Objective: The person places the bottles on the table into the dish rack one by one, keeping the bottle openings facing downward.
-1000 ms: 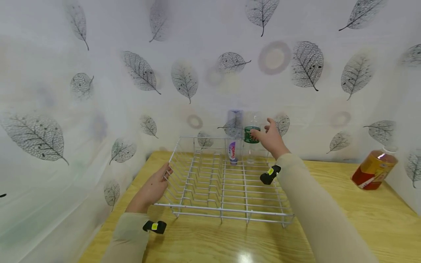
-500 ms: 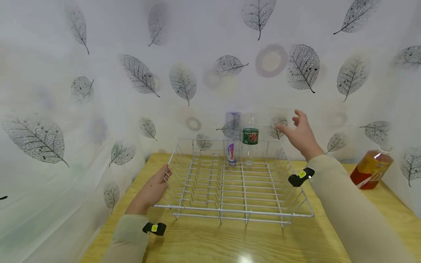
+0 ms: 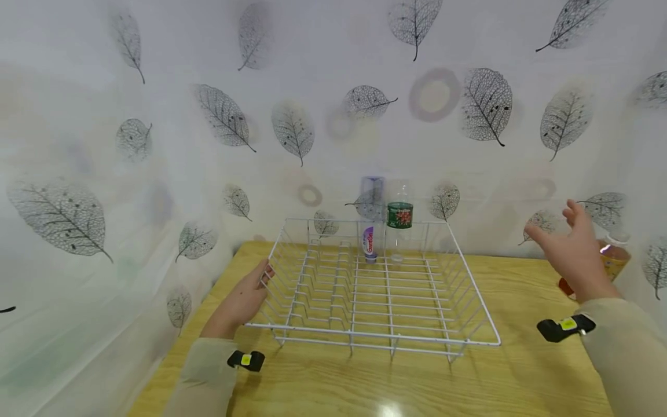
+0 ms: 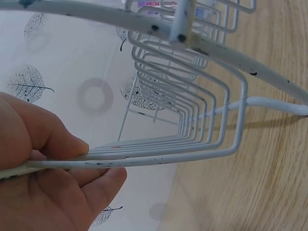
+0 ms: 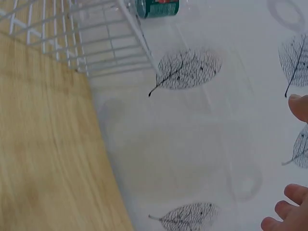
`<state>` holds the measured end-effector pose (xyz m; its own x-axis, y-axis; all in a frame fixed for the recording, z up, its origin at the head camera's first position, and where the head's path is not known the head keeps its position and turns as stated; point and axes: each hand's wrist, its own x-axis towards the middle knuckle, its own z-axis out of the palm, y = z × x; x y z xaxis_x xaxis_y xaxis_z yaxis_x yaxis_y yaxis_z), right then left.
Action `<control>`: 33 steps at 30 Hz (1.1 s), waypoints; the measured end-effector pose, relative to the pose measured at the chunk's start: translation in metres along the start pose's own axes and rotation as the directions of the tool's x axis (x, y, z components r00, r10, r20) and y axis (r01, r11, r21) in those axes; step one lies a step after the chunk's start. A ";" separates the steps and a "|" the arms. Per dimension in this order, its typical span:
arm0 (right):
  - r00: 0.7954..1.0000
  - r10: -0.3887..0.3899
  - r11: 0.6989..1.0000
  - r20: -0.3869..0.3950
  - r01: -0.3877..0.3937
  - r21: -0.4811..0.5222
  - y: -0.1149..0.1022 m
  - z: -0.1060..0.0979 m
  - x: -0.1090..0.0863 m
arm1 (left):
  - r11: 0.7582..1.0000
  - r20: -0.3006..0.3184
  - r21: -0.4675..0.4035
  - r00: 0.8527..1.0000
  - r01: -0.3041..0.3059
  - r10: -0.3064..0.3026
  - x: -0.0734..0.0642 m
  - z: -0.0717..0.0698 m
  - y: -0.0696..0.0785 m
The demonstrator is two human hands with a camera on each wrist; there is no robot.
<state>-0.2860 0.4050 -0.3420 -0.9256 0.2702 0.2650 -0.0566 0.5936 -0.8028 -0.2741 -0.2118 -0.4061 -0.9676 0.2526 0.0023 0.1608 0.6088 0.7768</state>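
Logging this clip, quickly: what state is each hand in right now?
Left hand: closed, holding the white wire rack.
Right hand: open, holding nothing.

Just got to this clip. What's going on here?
A person's left hand grips the left side of a white wire rack on a wooden table. A purple-labelled bottle and a green-labelled bottle stand at the back of the rack. The right hand holds nothing visible; in the head view it partly hides an orange bottle to the rack's right.

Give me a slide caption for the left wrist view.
Left hand gripping the side of a white wire rack on a wooden table.
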 end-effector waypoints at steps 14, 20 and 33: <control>0.911 0.293 0.948 -0.290 -0.316 -0.035 0.104 -0.030 -0.037 | 0.999 -0.006 -0.017 0.999 0.040 -0.040 0.000 0.002 -0.002; 0.856 0.454 0.891 -0.248 -0.442 0.106 0.139 -0.023 -0.026 | 0.999 -0.005 -0.026 0.999 0.044 -0.044 0.000 0.001 0.000; 0.797 0.573 0.818 -0.193 -0.540 0.197 0.157 -0.003 -0.002 | 0.998 -0.023 -0.029 0.999 0.048 -0.049 -0.002 0.002 0.000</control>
<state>-0.2920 0.4995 -0.4671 -0.6978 0.7014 -0.1455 0.3803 0.1906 -0.9050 -0.2719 -0.2104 -0.4070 -0.9784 0.2058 -0.0212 0.1085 0.5979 0.7942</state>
